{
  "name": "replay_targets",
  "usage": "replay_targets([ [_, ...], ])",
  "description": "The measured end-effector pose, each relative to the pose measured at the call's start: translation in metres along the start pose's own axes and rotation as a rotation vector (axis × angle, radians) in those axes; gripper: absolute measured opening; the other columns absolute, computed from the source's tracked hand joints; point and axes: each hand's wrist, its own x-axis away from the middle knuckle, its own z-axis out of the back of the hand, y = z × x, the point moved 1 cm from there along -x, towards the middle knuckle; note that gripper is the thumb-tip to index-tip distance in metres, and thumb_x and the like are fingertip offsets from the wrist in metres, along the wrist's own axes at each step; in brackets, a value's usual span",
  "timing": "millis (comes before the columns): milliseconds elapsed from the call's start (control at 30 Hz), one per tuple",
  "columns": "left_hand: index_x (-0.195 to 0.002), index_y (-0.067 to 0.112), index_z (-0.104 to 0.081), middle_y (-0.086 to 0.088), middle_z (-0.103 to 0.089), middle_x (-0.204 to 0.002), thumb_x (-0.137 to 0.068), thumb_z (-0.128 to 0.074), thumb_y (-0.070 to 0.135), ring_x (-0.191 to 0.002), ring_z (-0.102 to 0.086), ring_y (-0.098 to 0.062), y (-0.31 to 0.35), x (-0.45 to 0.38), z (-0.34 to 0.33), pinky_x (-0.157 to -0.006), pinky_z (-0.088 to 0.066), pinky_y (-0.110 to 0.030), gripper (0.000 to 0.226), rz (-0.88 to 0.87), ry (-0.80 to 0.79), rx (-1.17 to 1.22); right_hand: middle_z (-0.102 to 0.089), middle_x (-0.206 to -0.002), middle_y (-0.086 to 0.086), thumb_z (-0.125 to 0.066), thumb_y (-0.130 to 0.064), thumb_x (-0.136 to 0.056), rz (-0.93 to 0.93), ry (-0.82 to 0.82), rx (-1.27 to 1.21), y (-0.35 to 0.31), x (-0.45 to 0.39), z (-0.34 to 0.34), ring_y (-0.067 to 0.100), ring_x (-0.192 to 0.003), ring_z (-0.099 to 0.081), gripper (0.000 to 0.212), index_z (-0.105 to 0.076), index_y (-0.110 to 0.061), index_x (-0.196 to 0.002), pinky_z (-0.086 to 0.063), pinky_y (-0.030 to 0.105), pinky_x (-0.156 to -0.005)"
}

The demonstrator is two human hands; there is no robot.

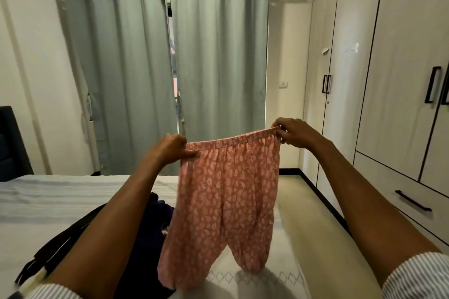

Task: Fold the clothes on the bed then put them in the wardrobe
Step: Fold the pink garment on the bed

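The person held pink patterned trousers (pixel 226 192) up above the bed (pixel 60 196) — the left hand (pixel 170 149) and right hand (pixel 292 133) each pinching 1 end of the waistband. The 2 legs hung down beside a dark clothes pile (pixel 145 226); the wardrobe (pixel 388 80) stood shut at right.

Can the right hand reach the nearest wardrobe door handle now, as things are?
Probably not yet. The right hand and the left hand both pinch the waistband of the pink trousers, held up over the bed. The wardrobe handle is off to the right with nothing between.
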Motion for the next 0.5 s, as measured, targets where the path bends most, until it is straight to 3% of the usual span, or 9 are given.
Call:
replay_targets([
  [67,-0.063,0.012,-0.060,-0.005,-0.059,-0.060,-0.084,-0.067,0.058,-0.055,-0.051,-0.020,-0.002,0.002,0.002,-0.051,-0.033,-0.030,0.050,-0.033,0.022,-0.002,-0.066,-0.082,-0.002,-0.051,-0.032,-0.099,-0.037,-0.014,0.142,-0.003,0.001,-0.001,0.022,-0.080,-0.066,0.020,-0.062,-0.020,-0.110,-0.054,0.041,-0.081],
  [133,-0.077,0.005,-0.071,-0.012,-0.069,-0.074,-0.093,-0.061,0.048,-0.062,-0.058,-0.024,-0.001,0.002,0.003,-0.057,-0.037,-0.030,0.047,-0.073,0.049,-0.011,-0.061,-0.080,0.000,-0.046,-0.038,-0.096,-0.059,0.015,0.248,-0.004,0.002,-0.002,0.026,-0.081,-0.063,0.025,-0.062,-0.020,-0.103,-0.051,0.038,-0.076],
  [200,-0.085,0.002,-0.072,-0.013,-0.070,-0.080,-0.095,-0.062,0.039,-0.066,-0.057,-0.023,-0.002,0.001,0.003,-0.062,-0.038,-0.029,0.039,-0.077,0.074,0.048,-0.062,-0.077,0.002,-0.032,-0.048,-0.090,-0.025,0.081,0.337,-0.002,0.008,-0.006,0.027,-0.076,-0.062,0.044,-0.062,-0.017,-0.090,-0.044,0.033,-0.065],
  [300,-0.079,0.008,-0.066,-0.009,-0.065,-0.074,-0.091,-0.067,0.037,-0.068,-0.060,-0.024,-0.002,0.001,0.000,-0.058,-0.040,-0.030,0.032,-0.052,0.086,0.189,-0.057,-0.067,-0.001,-0.018,-0.065,-0.085,-0.008,0.132,0.307,0.006,0.021,-0.018,0.024,-0.066,-0.060,0.062,-0.055,-0.017,-0.075,-0.040,0.032,-0.061],
  [367,-0.074,0.013,-0.061,-0.006,-0.065,-0.073,-0.089,-0.070,0.035,-0.067,-0.062,-0.020,0.004,0.001,0.000,-0.056,-0.043,-0.024,0.028,-0.037,0.093,0.313,-0.055,-0.066,-0.004,-0.033,-0.079,-0.087,-0.058,0.137,0.196,0.012,0.022,-0.020,0.019,-0.062,-0.055,0.064,-0.052,-0.019,-0.079,-0.044,0.032,-0.061],
  [433,-0.075,0.016,-0.057,-0.002,-0.062,-0.074,-0.085,-0.075,0.032,-0.066,-0.058,-0.015,0.009,-0.001,0.001,-0.056,-0.043,-0.022,0.026,-0.015,0.092,0.464,-0.055,-0.071,-0.004,-0.054,-0.068,-0.089,-0.119,0.172,0.011,0.012,0.018,-0.021,0.016,-0.064,-0.054,0.051,-0.052,-0.017,-0.087,-0.042,0.032,-0.060],
  [500,-0.083,0.012,-0.059,-0.002,-0.061,-0.076,-0.079,-0.080,0.028,-0.067,-0.055,-0.013,0.014,0.001,0.003,-0.058,-0.045,-0.024,0.026,0.026,-0.050,0.703,-0.059,-0.085,-0.001,-0.064,-0.054,-0.090,-0.175,0.227,-0.288,0.010,0.014,-0.022,0.017,-0.075,-0.057,0.041,-0.052,-0.015,-0.098,-0.045,0.033,-0.066],
])
